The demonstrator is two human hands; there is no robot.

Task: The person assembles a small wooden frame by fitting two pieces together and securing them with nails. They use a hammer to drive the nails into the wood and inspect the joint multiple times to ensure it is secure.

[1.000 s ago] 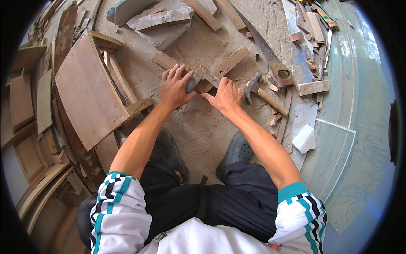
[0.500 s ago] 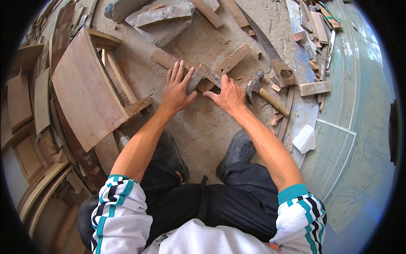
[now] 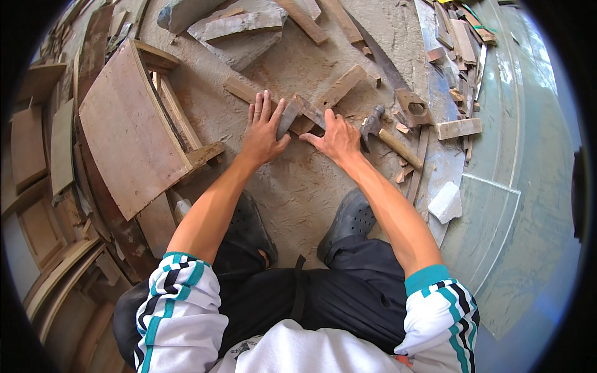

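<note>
Two short wooden strips with grey faces meet in a pointed corner on the floor in front of me. My left hand (image 3: 264, 133) lies flat with its fingers spread, its thumb side against the left strip (image 3: 286, 118). The near end of the right strip (image 3: 309, 110) sits between the thumb and fingers of my right hand (image 3: 336, 138). Under the corner lies a darker wood block (image 3: 303, 126), partly hidden. A longer wood piece (image 3: 241, 89) runs out beyond my left hand, and a bar with a hole (image 3: 341, 87) slants away beyond the right strip.
Right of my right hand lies a claw hammer (image 3: 392, 140), with a handsaw (image 3: 398, 87) behind it. A curved wooden frame (image 3: 134, 127) stands at left. Glass sheets (image 3: 497, 230) cover the right side, near a white stone chunk (image 3: 445, 202). Stone slabs (image 3: 239, 37) lie at the back.
The view has shifted very slightly. Both hands and the strips stay in nearly the same place and pose.
</note>
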